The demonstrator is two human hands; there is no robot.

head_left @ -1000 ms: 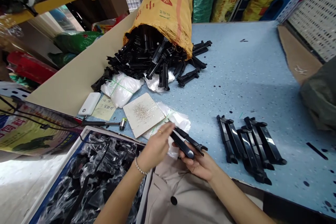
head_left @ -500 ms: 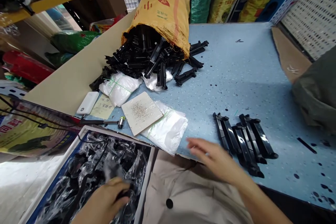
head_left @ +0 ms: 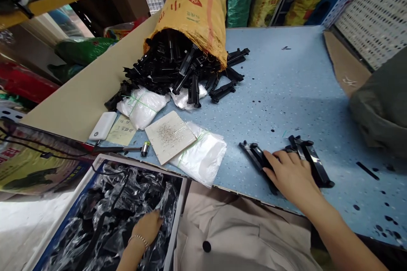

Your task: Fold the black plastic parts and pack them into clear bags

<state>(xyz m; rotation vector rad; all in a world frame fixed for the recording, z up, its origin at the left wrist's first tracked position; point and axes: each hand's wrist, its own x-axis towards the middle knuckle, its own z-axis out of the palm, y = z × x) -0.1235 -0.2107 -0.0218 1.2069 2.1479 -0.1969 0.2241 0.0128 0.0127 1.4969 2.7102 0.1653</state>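
My right hand [head_left: 294, 178] lies over the middle of a row of long black plastic parts on the blue tabletop, its fingers curled around at least one of them. To its left, a tilted black plastic part [head_left: 254, 156] shows, and another black plastic part [head_left: 316, 165] lies to its right. My left hand [head_left: 149, 228], with a bracelet at the wrist, reaches down into a bin [head_left: 182, 197] of black parts in clear plastic bags [head_left: 127, 199]. Its fingertips are hidden, so what they hold cannot be seen.
A yellow woven sack [head_left: 193, 12] spills a heap of black parts [head_left: 178, 67] at the back. Nearer stand a square board [head_left: 170, 135], a stack of clear bags [head_left: 203, 152], a hammer [head_left: 144, 149] and a white device [head_left: 103, 126]. Grey-green cloth [head_left: 381, 101] bulges at right.
My right hand has moved right from the table's front edge onto the black parts, and the left ones shifted. My left hand has gone deeper into the bin; the bag blurred beside it is no longer distinct.
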